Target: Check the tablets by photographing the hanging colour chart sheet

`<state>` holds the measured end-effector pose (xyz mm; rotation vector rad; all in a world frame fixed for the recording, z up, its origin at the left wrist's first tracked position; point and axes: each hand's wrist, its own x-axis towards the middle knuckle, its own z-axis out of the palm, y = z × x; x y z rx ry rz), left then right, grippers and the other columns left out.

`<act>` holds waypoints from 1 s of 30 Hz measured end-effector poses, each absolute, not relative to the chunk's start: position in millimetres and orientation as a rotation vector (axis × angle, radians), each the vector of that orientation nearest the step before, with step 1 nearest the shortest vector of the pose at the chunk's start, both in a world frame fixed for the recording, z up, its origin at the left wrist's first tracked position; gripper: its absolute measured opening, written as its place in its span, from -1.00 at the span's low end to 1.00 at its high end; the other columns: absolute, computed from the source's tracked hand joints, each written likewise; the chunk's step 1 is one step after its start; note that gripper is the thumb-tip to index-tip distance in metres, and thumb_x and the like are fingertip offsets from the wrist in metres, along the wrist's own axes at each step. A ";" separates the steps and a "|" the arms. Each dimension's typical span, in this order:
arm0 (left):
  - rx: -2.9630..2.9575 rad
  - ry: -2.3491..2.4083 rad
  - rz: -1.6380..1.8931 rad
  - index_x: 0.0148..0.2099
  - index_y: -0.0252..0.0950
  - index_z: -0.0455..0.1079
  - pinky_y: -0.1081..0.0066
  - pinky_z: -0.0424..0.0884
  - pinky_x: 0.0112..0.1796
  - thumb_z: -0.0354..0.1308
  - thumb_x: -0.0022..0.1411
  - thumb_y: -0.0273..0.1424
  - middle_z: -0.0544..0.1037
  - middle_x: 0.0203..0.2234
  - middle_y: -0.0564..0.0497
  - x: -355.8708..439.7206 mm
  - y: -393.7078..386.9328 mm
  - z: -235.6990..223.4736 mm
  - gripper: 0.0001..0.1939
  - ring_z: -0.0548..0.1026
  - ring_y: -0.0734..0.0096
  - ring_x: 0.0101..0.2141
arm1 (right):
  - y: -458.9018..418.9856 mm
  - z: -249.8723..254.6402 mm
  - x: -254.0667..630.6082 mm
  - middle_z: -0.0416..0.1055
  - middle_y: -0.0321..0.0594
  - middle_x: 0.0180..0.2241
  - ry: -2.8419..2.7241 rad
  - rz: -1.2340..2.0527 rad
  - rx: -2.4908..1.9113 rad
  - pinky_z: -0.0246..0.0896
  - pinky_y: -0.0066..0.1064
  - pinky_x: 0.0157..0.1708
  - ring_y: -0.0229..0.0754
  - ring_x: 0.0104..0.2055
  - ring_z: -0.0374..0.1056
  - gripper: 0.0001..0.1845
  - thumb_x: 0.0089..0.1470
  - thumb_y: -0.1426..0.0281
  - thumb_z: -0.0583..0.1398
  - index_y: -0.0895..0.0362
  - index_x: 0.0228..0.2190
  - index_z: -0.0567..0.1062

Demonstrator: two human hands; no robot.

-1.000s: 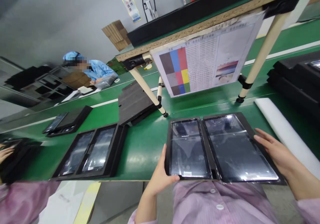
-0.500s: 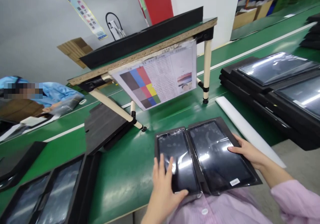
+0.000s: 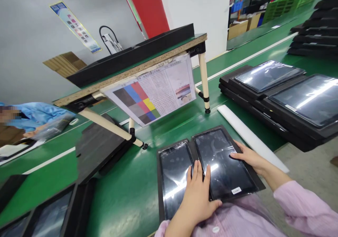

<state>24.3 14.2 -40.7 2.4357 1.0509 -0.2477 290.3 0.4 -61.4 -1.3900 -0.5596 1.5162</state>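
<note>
Two glossy black screens lie side by side in a black foam tray (image 3: 159, 180) in front of me. The left screen (image 3: 171, 170) is partly covered by my forearm; the right screen (image 3: 221, 159) bears a small white label near its lower edge. My left hand (image 3: 198, 191) rests over the gap between them, fingers stretched out at the right screen's left edge and thumb near its lower edge. My right hand (image 3: 249, 156) grips the tray's right side, thumb on the right screen's face and fingers partly hidden at the outer edge.
A small stand (image 3: 169, 66) with a printed colour chart (image 3: 158, 92) straddles the green bench (image 3: 124, 191). At right are a white foam strip (image 3: 250, 136) and stacked trays with screens (image 3: 266, 106). Another tray (image 3: 76, 209) lies lower left. A person in blue (image 3: 39, 115) sits far left.
My left hand has moved right from the left screen to the gap beside the right screen. My right hand keeps its hold. The camera view has shifted to the right.
</note>
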 end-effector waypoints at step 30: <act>2.982 0.065 0.184 0.47 -0.37 -0.18 -0.09 -0.10 0.31 0.17 0.20 0.01 0.05 0.36 -0.47 137.9 27.4 74.1 0.00 -0.08 -0.15 0.38 | -146.9 26.9 322.6 0.47 0.05 -0.01 0.131 0.876 -1.449 0.54 0.00 -0.30 0.32 -0.06 0.44 0.30 -0.55 0.05 0.42 -0.14 0.28 0.13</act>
